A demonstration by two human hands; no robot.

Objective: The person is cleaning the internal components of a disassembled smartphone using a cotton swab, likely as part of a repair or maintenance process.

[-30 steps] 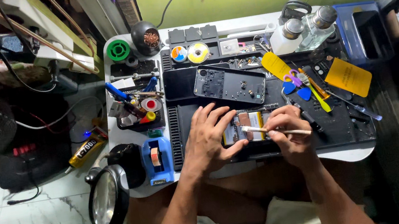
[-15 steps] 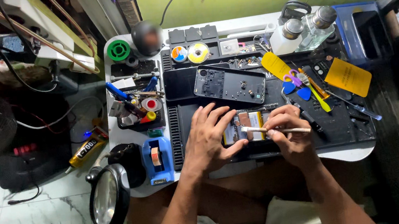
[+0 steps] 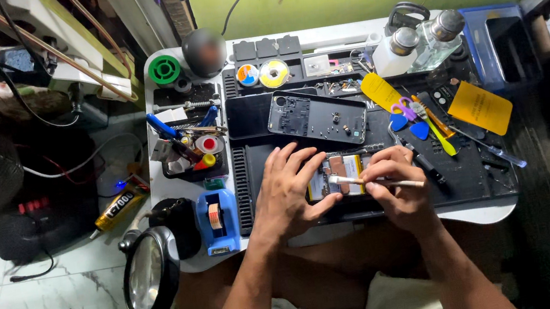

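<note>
An opened phone (image 3: 338, 173) with its insides showing lies on the black work mat (image 3: 476, 177) near the table's front edge. My left hand (image 3: 288, 191) rests flat on the phone's left part and holds it down. My right hand (image 3: 396, 188) grips a thin white stick tool (image 3: 370, 180) whose tip touches the phone's inner parts. The phone's dark back cover (image 3: 316, 118) lies just beyond, tilted.
Yellow and blue plastic picks (image 3: 412, 119), tweezers and a yellow card (image 3: 480, 107) lie right of the mat. Two bottles (image 3: 423, 43) stand at the back right. A blue tape dispenser (image 3: 218, 220), a magnifier lamp (image 3: 149, 274) and a tool tray (image 3: 189, 148) sit on the left.
My left fingers have shifted slightly over the phone and the stick tool's tip has moved a little. Everything else stays put.
</note>
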